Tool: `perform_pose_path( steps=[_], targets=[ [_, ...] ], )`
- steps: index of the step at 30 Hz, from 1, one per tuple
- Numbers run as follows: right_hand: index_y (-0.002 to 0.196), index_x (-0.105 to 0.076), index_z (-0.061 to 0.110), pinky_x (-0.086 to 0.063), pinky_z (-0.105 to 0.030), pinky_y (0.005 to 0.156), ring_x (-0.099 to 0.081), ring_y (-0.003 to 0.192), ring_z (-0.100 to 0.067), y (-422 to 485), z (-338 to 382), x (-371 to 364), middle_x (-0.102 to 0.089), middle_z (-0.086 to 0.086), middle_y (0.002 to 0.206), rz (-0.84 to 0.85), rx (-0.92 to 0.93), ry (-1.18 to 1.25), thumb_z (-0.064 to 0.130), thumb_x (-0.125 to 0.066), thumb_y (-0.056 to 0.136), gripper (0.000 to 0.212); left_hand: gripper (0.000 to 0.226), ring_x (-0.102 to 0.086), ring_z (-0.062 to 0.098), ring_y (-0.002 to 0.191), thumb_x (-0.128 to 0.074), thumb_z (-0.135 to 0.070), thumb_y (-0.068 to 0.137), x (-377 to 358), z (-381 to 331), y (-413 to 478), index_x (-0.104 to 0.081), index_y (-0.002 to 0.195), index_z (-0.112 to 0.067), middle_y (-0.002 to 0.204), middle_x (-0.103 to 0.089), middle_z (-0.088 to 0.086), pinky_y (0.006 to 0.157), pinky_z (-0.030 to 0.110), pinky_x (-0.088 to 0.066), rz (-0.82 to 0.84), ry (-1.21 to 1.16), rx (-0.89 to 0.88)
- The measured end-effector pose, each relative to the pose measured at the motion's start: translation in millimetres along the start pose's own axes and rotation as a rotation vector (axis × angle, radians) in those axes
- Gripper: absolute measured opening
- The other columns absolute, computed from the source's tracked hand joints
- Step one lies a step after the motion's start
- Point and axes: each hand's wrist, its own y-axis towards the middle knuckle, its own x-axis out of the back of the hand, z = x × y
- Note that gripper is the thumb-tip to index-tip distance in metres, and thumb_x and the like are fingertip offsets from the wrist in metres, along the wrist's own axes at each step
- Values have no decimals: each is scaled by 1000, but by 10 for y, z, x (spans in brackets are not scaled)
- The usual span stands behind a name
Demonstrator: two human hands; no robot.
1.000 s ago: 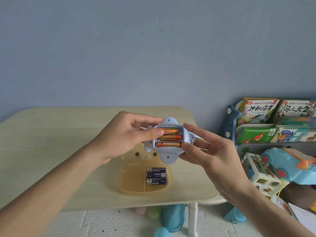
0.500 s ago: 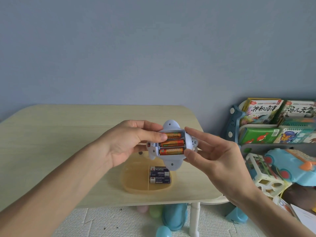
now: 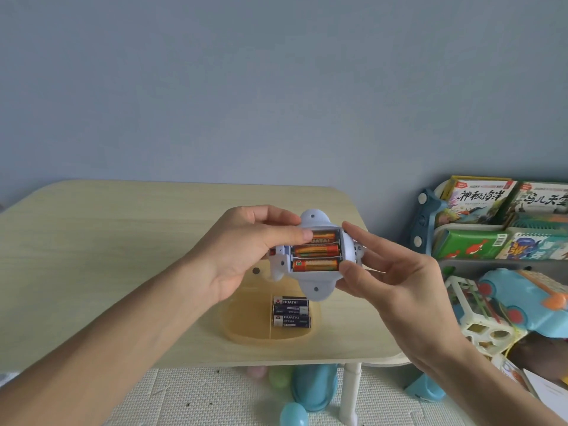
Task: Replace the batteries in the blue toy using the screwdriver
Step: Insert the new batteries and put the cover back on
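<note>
The pale blue toy (image 3: 313,284) is held belly-up above the table, its battery bay open. Three orange batteries (image 3: 316,251) lie side by side in the bay. My left hand (image 3: 246,250) grips the toy's left side, its thumb tip on the left end of the top battery. My right hand (image 3: 387,272) holds the toy's right side, thumb on the lower right corner of the bay. Below, three dark blue batteries (image 3: 290,312) lie in a yellow tray (image 3: 246,321). No screwdriver or battery cover is visible.
The tray sits near the front edge of a light wooden table (image 3: 107,256). To the right stands a book rack (image 3: 491,216) and a pile of toys (image 3: 522,302). Pastel plastic eggs (image 3: 293,415) lie on the floor mat under the table.
Both hands have lowered the toy slightly and turned it a little. My left thumb stays on the top battery's left end. The dark batteries in the tray have not moved.
</note>
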Motion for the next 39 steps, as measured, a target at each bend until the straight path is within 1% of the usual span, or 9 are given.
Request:
perform_pose_path(
  steps=[2,6,10,15,18,24,29,35,39],
  targets=[
    [127,-73,22,-68,-36,84,-81,102,-32,31,-9,3,-86,-8,105,-11,-47,86,-4,-70,92,44,25,-73,19,89,-93,-22,75,28,24,-4,-80,96,-20,98,-80,5,83,36,-54,32,29,-95],
    [134,-70,16,-67,-35,87,-81,102,-34,89,-12,48,-84,-14,107,-25,-138,226,1,-68,94,43,66,-73,17,118,-97,-25,74,170,100,-41,-68,133,-30,131,-76,-4,98,33,-60,280,185,-222],
    [135,-68,18,-67,-38,89,-81,102,-33,112,-11,55,-84,-15,110,54,-148,229,12,-72,88,48,77,-77,16,111,-91,-13,68,197,203,-38,-64,139,-27,129,-77,-7,91,30,-62,216,220,-320],
    [132,-74,17,-66,-38,92,-82,102,-20,293,-22,234,-84,0,114,72,-55,-178,32,-81,80,55,74,-77,26,109,-85,-9,70,420,245,-23,-63,139,-27,129,-78,-8,85,34,-66,177,209,-318],
    [127,-77,24,-62,-24,94,-80,100,-4,489,-69,454,-83,11,112,-24,25,-589,37,-83,85,45,77,-76,16,117,-82,-9,73,560,259,-28,-59,145,-23,132,-77,-12,88,22,-62,176,191,-290],
    [132,-73,32,-50,-29,93,-69,118,-17,747,-356,515,-75,5,132,-11,-10,-1003,58,-82,79,60,75,-74,12,119,-81,-10,75,597,354,-9,-59,145,-24,132,-76,-13,89,19,-60,181,156,-269],
    [135,-72,25,-46,-32,102,-64,129,-25,914,-597,448,-74,3,136,4,-34,-1045,50,-83,84,57,77,-75,21,120,-82,-9,75,631,412,36,-59,147,-24,135,-75,-9,93,25,-61,196,135,-264],
    [135,-73,27,-39,-23,93,-64,127,-24,991,-647,441,-75,0,134,-27,-88,-1012,40,-84,86,51,75,-76,20,117,-82,-9,75,663,415,56,-61,144,-26,134,-76,-8,90,23,-61,185,132,-273],
    [132,-73,27,-53,-31,98,-73,114,-19,937,-474,445,-78,6,123,-78,-30,-865,33,-90,80,56,75,-77,20,115,-82,-7,75,622,419,56,-61,144,-25,134,-76,-6,94,28,-62,188,141,-278]
  ],
)
